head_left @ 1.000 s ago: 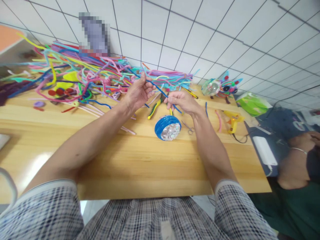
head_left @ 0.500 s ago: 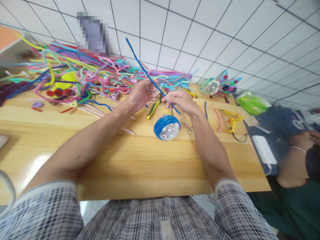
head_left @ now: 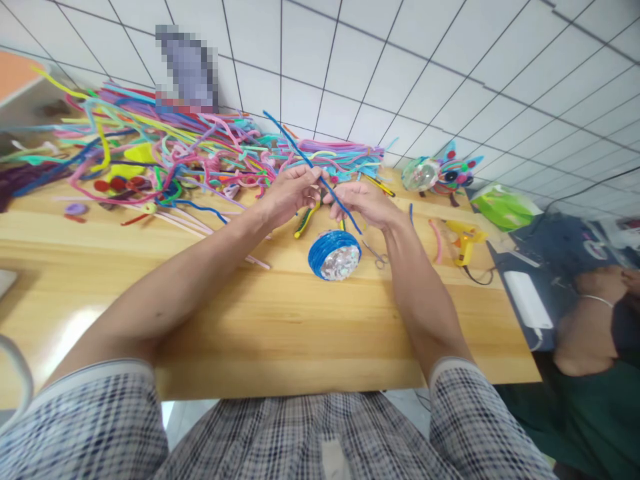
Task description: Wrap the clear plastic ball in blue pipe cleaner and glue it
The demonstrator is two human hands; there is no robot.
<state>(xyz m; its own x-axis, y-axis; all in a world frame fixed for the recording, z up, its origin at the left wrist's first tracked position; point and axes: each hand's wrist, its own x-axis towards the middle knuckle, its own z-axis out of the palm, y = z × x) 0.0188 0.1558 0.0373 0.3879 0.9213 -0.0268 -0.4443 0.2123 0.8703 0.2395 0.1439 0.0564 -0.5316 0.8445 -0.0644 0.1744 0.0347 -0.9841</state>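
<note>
Your left hand (head_left: pixel 291 197) and right hand (head_left: pixel 367 203) appear clamped on one blue pipe cleaner (head_left: pixel 303 155), near the blue-wound ball (head_left: pixel 334 255).

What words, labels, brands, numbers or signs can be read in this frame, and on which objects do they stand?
No text can be read.
Green packet: too blurred to tell if it bears print.
Yellow glue gun, white box-shaped device: no legible marking.
Pixelated patch: obscured.
Blue fuzzy stem, blue-wrapped ball: no lettering visible.
</note>
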